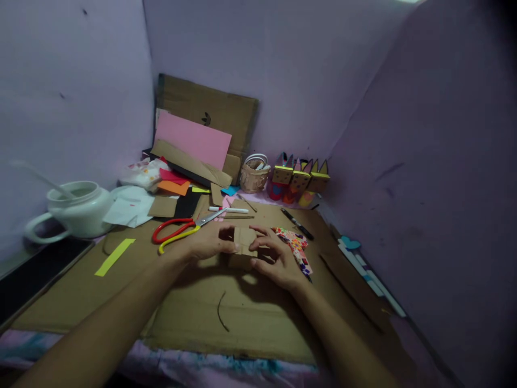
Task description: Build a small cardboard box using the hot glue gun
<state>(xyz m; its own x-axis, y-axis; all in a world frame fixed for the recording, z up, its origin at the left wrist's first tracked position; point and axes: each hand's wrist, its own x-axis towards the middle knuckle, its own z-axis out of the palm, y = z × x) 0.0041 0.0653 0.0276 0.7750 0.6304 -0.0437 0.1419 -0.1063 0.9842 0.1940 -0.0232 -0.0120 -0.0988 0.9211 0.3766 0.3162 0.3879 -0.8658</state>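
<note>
Between my two hands is a small folded piece of brown cardboard (244,237), held just over the cardboard mat (194,318). My left hand (212,241) pinches its left side, thumb on the near face. On the right side, the curled fingers of my right hand (278,258) grip the same piece. Scissors (183,229) with red and yellow handles lie beyond my left wrist, blades pointing away to the right. A flower-patterned piece (294,242) lies just past my right hand. A thin dark strip (220,312) rests on the mat nearer to me.
At left stand a white pot (81,213) and a dark flat slab (40,275); a yellow paper strip (115,257) lies nearby. Behind are a white marker (229,209), pink paper (194,139), a small basket (254,175) and decorated cups (299,183). A black pen (297,223) lies at right.
</note>
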